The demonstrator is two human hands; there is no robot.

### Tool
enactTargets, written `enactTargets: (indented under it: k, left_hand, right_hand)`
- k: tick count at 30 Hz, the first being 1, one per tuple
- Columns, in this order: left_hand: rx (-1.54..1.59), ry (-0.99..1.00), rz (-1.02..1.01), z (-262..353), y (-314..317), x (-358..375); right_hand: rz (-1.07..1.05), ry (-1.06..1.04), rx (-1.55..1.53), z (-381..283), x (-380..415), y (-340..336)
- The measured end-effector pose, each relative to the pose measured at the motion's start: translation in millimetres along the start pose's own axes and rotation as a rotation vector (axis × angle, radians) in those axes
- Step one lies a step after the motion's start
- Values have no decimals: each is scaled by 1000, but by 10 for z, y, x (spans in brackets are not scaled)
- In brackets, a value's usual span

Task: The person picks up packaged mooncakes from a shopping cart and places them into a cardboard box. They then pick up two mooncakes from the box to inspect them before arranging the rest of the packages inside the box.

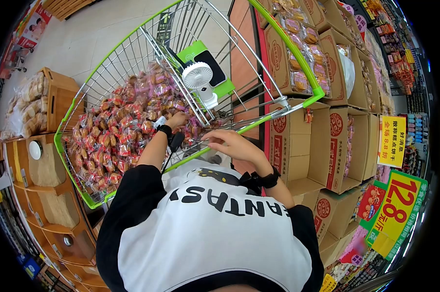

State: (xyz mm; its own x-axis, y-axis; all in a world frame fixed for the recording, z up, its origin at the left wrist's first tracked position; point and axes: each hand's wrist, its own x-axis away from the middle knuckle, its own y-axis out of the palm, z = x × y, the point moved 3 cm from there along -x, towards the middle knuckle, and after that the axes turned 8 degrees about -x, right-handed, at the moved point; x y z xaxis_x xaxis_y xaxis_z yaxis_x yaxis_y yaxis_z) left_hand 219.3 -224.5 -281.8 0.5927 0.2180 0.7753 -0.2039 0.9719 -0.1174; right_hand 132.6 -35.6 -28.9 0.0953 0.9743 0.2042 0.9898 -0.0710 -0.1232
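Observation:
A shopping cart [132, 41] with green-edged wire sides stands in front of me. It holds a large heap of individually wrapped small cakes [118, 134] in clear, red and pink film. My left hand [178, 119], with a black band at the wrist, reaches down to the heap beside the cart's inner wire divider. Its fingertips are hidden among the packets. Over the cart's near edge hovers my right hand [225, 142], fingers apart and loosely bent, holding nothing. A white handheld fan [197, 76] and a dark-screened phone [211, 67] on a green panel sit behind the divider.
Cardboard boxes [298, 131], several with wrapped pastries, line the right side. A yellow sign [392, 141] and a green-yellow price sign [397, 204] stand there. At left are a wooden shelf unit [59, 194] and bagged bread [27, 109]. Tiled floor [91, 41] lies beyond.

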Motion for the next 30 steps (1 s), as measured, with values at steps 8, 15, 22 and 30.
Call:
enactTargets:
  k: [8, 15, 22, 30]
  left_hand:
    - [-4, 89, -34, 333, -270, 404]
    - [-52, 213, -146, 476, -564, 953]
    - [68, 556, -517, 761, -490, 1653]
    - [197, 749, -555, 878, -423, 1893]
  right_hand:
    - [12, 7, 11, 62, -15, 39]
    - [-20, 10, 123, 154, -96, 96]
    - [143, 24, 285, 218, -213, 208]
    - [7, 16, -241, 531, -450, 382]
